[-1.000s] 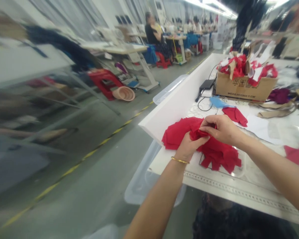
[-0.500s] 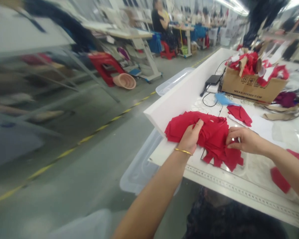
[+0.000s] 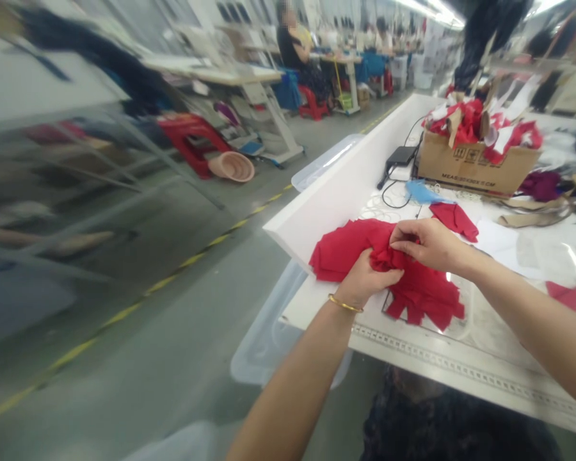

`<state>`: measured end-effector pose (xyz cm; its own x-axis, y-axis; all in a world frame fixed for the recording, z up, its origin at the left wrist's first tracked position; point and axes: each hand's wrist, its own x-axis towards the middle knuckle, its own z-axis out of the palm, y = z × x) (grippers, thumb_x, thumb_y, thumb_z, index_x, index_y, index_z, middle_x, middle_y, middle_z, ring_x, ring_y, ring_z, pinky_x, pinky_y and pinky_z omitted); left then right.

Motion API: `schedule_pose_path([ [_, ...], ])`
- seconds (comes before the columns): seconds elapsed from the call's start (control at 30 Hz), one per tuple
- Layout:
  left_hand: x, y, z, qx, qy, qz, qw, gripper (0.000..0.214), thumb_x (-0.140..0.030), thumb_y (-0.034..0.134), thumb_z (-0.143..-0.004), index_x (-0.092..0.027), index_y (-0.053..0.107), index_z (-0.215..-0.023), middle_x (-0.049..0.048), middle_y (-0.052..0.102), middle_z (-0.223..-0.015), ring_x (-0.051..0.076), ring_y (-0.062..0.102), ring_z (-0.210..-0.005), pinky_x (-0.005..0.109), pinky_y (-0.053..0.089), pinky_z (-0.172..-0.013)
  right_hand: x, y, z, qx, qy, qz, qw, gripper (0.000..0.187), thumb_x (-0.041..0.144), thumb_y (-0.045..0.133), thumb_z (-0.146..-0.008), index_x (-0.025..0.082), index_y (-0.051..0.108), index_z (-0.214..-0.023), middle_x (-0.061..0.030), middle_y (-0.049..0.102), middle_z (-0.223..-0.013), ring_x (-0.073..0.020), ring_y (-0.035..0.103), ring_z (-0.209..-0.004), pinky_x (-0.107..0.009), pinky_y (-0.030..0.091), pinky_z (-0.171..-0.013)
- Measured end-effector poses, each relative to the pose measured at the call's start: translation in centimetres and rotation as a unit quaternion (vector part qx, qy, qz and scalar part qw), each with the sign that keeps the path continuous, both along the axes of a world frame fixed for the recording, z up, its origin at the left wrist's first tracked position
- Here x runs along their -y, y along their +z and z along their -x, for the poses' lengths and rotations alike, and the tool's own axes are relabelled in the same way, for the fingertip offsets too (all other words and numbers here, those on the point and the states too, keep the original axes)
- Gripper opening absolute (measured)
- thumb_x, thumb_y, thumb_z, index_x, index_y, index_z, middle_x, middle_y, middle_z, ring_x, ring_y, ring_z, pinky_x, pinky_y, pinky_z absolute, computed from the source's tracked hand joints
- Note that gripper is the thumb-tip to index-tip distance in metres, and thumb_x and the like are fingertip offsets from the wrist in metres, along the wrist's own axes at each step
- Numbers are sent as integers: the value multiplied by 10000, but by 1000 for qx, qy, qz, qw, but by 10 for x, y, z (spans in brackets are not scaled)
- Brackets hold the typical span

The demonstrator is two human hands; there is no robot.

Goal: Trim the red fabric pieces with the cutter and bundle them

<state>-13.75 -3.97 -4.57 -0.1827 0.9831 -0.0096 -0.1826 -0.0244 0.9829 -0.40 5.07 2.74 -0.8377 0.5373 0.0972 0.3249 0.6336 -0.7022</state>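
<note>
- Cardboard carton (image 3: 477, 160), printed with measurements, on the white table (image 3: 317, 230), holding red and white offcuts (image 3: 465, 121)
- Black power adapter (image 3: 400, 155) with cable, just beside the carton
- Blue scrap (image 3: 422, 192)
- Purple fabric (image 3: 540, 186)
- Beige strips (image 3: 532, 218)
- Clear plastic bin (image 3: 269, 326), under the table edge
- Red plastic stool (image 3: 189, 137)
- Pink basin (image 3: 231, 166)
- Yellow floor line (image 3: 173, 282)
- Seated worker (image 3: 295, 57), at a distant table

A white work table (image 3: 331, 208) is seen, with a cardboard box (image 3: 477, 163), a black power adapter (image 3: 400, 155), a blue scrap (image 3: 425, 192), red cut fabric (image 3: 454, 221) and white paper (image 3: 496, 237) laid on it.
</note>
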Motion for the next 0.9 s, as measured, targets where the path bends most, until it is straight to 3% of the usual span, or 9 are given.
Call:
schedule_pose_path([
  [0.1, -4, -3, -1, -31, 16, -20, 999, 325, -264, 846, -499, -141, 689, -755, 54, 673, -780, 244, 623, -888, 333, 505, -791, 4, 4, 6, 0, -7, 1, 1000, 123, 43, 573, -814, 132, 632, -753, -7, 661, -753, -105, 560, -685, -251, 432, -677],
  [0.23, -6, 3, -8, -32, 114, 19, 993, 395, -375, 881, -497, -126, 695, -740, 45, 682, -747, 223, 632, -793, 330, 511, -741, 8, 6, -2, -79, 16, 116, 990, 33, 146, 635, -810, 135, 661, -826, -31, 687, -812, -139, 640, -759, -279, 511, -727],
  [0.3, -5, 7, -11, -4, 129, 29, 991, 444, -451, 875, -525, -119, 708, -767, 54, 697, -758, 235, 651, -818, 338, 520, -771, 7, 3, -12, -128, 7, 138, 982, 137, 219, 674, -792, 143, 669, -906, -52, 696, -905, -168, 665, -862, -299, 537, -774],
  [0.43, -7, 8, -14, 91, 151, -1, 984, 546, -544, 833, -615, -138, 732, -965, 102, 729, -1019, 284, 650, -1076, 387, 503, -971, 1, -10, -43, -85, -29, 50, 995, 205, 319, 698, -781, 166, 683, -917, -66, 663, -947, -172, 633, -854, -277, 514, -661],
  [0.63, -11, 7, -15, 184, 199, 50, 961, 531, -533, 839, -640, -127, 711, -956, 136, 728, -1021, 313, 630, -1152, 417, 501, -1024, -6, -37, -79, 91, 18, -21, 995, 162, 214, 768, -721, 186, 695, -863, -42, 613, -936, -137, 573, -775, -280, 479, -685],
  [0.73, -10, 9, -15, 195, 206, 62, 957, 503, -501, 835, -666, -125, 696, -971, 138, 732, -994, 313, 627, -1162, 426, 503, -1028, -8, -45, -82, 60, 19, -4, 998, 59, 217, 737, -756, 182, 713, -798, -39, 610, -881, -123, 571, -733, -278, 475, -690],
  [0.9, -9, 12, -15, 195, 182, 46, 963, 507, -525, 845, -634, -128, 708, -917, 131, 734, -982, 312, 618, -1176, 412, 508, -1027, -13, -36, -77, -10, 12, 31, 999, 185, 377, 680, -813, 214, 767, -810, -51, 654, -847, -146, 608, -752, -290, 478, -679],
])
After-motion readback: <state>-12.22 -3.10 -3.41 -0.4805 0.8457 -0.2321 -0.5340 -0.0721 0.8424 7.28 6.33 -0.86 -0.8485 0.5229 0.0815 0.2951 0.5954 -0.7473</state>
